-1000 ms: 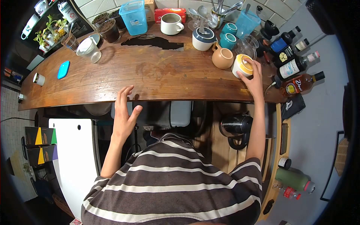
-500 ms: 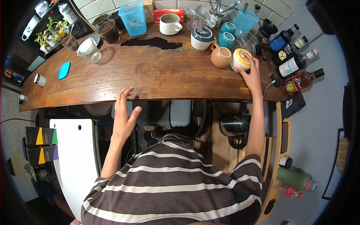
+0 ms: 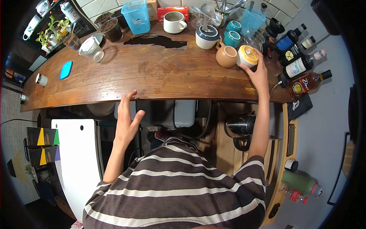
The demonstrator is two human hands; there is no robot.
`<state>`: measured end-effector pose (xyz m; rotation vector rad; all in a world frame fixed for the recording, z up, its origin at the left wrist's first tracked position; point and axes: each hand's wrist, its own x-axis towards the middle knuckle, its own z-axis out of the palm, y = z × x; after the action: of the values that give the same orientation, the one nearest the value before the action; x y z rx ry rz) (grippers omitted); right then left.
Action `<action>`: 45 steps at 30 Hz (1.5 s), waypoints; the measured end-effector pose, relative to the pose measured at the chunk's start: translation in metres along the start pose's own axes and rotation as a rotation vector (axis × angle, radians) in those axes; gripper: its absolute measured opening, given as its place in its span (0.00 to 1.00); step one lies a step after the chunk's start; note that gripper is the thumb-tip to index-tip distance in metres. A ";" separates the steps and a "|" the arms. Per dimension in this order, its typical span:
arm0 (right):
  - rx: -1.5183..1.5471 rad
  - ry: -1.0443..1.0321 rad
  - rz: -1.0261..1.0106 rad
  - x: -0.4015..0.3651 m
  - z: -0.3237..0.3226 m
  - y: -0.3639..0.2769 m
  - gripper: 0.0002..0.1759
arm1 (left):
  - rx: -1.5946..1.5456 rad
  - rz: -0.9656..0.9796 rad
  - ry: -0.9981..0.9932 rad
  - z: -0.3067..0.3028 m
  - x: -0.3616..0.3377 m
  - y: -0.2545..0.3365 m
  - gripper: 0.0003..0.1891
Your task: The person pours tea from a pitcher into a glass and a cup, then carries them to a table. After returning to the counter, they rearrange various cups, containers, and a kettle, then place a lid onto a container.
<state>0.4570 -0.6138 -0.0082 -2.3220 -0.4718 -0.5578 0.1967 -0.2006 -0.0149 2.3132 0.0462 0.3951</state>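
Note:
My right hand is curved round the near and right side of a small rounded white pot with a yellow top, thumb at its front and fingers along its right side. The pot stands at the right of the wooden table, close beside a tan ceramic jug. Behind them are two teal cups and a white jar with a dark blue top. My left hand hovers by the table's front edge, fingers apart and holding nothing.
Syrup bottles line the right wall. A white mug, a blue plastic container and soil-filled cups stand along the back. A glass cup and a blue lid are at the left. An electric kettle sits below.
My right hand's fingers have shifted from over the yellow top to the pot's right side. The left hand stays nearly where it was. The whole view has shifted slightly.

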 end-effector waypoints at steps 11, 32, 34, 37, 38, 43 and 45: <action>0.151 0.243 -0.060 -0.060 -0.013 -0.135 0.18 | 0.136 -0.110 0.270 -0.070 -0.008 -0.037 0.30; 0.552 -0.526 -0.192 -0.079 0.276 -0.442 0.14 | 0.290 -0.542 1.047 -0.482 0.110 -0.520 0.57; 0.509 -0.524 -0.149 -0.079 0.281 -0.451 0.12 | 0.286 -0.701 1.044 -0.499 0.130 -0.542 0.61; 0.500 -0.510 -0.082 -0.079 0.289 -0.454 0.12 | 0.259 -0.621 1.029 -0.512 0.151 -0.566 0.62; 0.502 -0.507 -0.064 -0.078 0.291 -0.455 0.11 | 0.258 -0.602 1.056 -0.512 0.158 -0.573 0.60; 0.492 -0.479 0.004 -0.071 0.294 -0.456 0.11 | 0.164 -0.632 1.168 -0.517 0.176 -0.601 0.56; 0.477 -0.480 0.008 -0.071 0.295 -0.454 0.11 | 0.219 -0.601 1.167 -0.517 0.174 -0.597 0.51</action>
<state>0.2587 -0.1052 0.0048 -1.9746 -0.7268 0.1258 0.2609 0.6049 -0.0540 1.8151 1.3459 1.3768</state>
